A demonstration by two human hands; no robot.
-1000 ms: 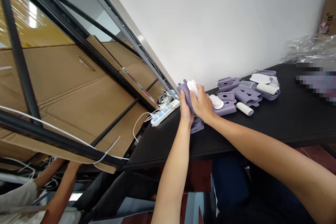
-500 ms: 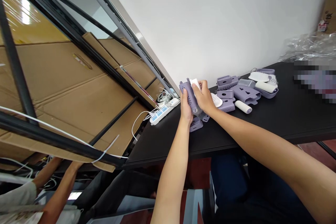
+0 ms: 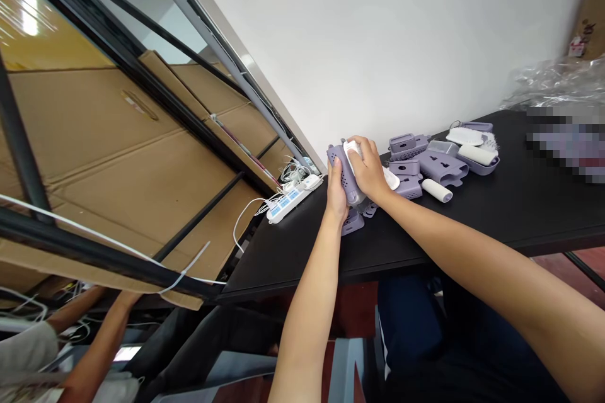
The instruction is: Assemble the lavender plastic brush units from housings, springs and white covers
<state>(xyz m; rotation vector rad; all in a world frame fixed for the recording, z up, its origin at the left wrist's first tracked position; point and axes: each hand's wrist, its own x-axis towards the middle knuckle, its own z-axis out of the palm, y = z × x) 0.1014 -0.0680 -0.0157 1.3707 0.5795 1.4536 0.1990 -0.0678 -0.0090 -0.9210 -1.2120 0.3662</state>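
My left hand [image 3: 336, 191] grips a purple perforated plastic case [image 3: 341, 164] upright above the black table [image 3: 472, 220]. My right hand [image 3: 369, 170] is closed over a white brush-like piece [image 3: 352, 148], pressing it against the case's top. A small purple part [image 3: 352, 221] lies on the table just below my hands. Behind them is a pile of similar purple cases [image 3: 439, 167], white brush pieces [image 3: 466, 136] and a white roller [image 3: 437, 190].
A white power strip [image 3: 289, 198] with tangled cables lies at the table's left end. Flattened cardboard [image 3: 118, 157] leans behind black metal rack bars at left. Crumpled clear plastic [image 3: 558, 85] sits at far right. Another person's arms [image 3: 89, 352] show at bottom left.
My right hand has pushed the white piece lower onto the purple case; less of it now shows above the fingers. Both hands have shifted slightly right.
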